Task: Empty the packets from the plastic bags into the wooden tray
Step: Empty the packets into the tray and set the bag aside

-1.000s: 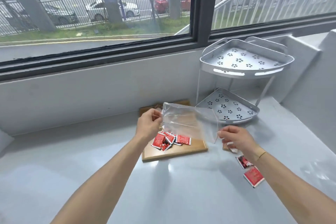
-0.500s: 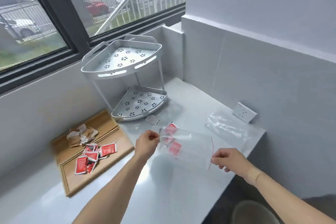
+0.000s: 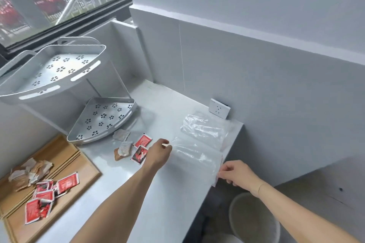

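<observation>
Bag (image 3: 194, 159) now lies lower, near the counter (image 3: 158, 193) edge; both hands (image 3: 159, 153) (image 3: 236, 172) pinch its ends (clear crinkly plastic, flat, empty).

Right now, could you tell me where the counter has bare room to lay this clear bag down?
Bare: the near counter between the wooden tray and left forearm; also behind, toward the corner past the white perforated rack. Crowded: loose red and tan packets; crumpled clear bags by the socket.

Wooden tray (image 3: 83, 165): light tan. Packets in tray (image 3: 42, 196): red with white print, others beige. Loose packets on counter (image 3: 141, 147): red and black, plus pale beige. Plastic bags (image 3: 201, 130): clear, one with red edge line. Corner rack (image 3: 102, 118): grey, flower-shaped perforations. Counter (image 3: 122, 189): pale grey.
</observation>
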